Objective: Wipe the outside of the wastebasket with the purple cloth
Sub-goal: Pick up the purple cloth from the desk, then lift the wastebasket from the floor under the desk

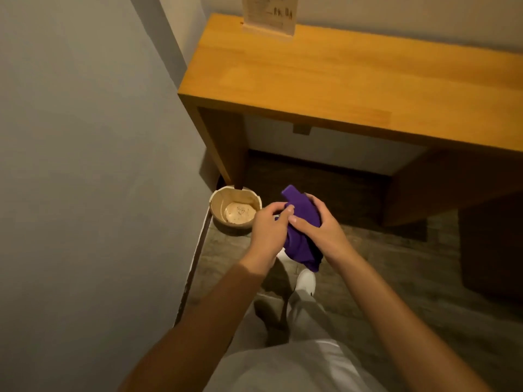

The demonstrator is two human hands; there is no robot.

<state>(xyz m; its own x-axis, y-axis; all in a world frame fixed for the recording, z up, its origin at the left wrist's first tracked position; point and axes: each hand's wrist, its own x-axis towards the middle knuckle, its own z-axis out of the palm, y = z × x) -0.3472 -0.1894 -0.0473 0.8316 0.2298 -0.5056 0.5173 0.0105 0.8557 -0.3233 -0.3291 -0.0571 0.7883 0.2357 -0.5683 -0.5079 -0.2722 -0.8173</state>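
A small round wooden wastebasket [219, 202] stands on the floor in the corner, by the desk leg and the left wall; its pale bottom shows inside. The purple cloth [301, 222] is bunched in the air just right of the basket, above the floor. My right hand [322, 226] grips it from the right. My left hand [267, 226] pinches its left side with thumb and fingers. Both hands are apart from the basket.
A wooden desk [325, 80] runs along the back wall, with a paper sign in a wooden stand [268, 15] on top. A grey wall [85, 165] closes the left side. My white shoe [305, 280] and pale trouser legs are below the hands on the dark carpet.
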